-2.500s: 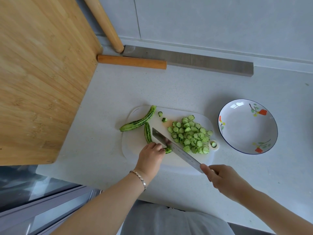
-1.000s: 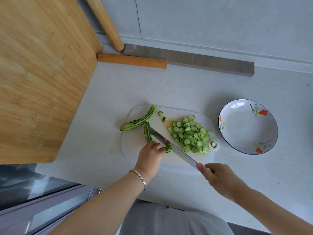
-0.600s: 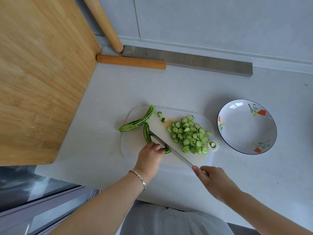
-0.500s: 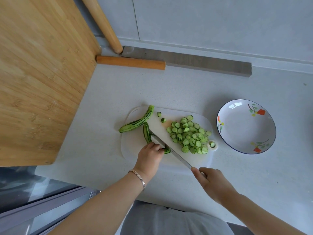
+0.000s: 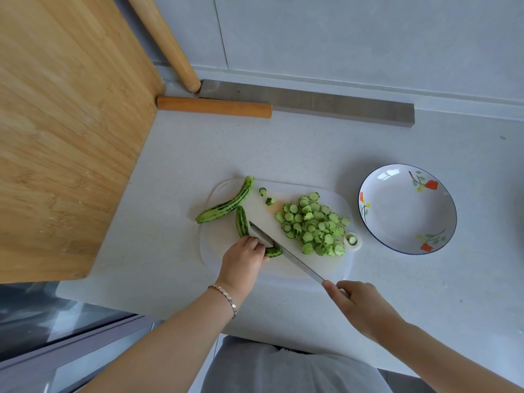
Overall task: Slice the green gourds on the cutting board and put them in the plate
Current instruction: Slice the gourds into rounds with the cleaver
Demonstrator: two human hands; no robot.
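Note:
A white cutting board (image 5: pixel 224 251) lies on the counter. My left hand (image 5: pixel 243 259) holds down a curved striped green gourd (image 5: pixel 241 222) on it. My right hand (image 5: pixel 357 304) grips the handle of a knife (image 5: pixel 286 253) whose blade lies across that gourd beside my left fingers. A second whole gourd (image 5: pixel 226 205) lies at the board's far left edge. A heap of green slices (image 5: pixel 314 225) covers the board's right half. The flowered plate (image 5: pixel 408 208) stands to the right of the board, with nothing in it.
A big wooden board (image 5: pixel 65 123) leans at the left. Two wooden rolling pins (image 5: pixel 212 106) and a grey strip (image 5: pixel 312 102) lie along the back wall. One slice sits in the board's handle hole (image 5: pixel 352 240). The counter edge runs near my body.
The knife has slid back toward me along the gourd, and my right hand has drawn closer to my body. My left hand stays on the gourd.

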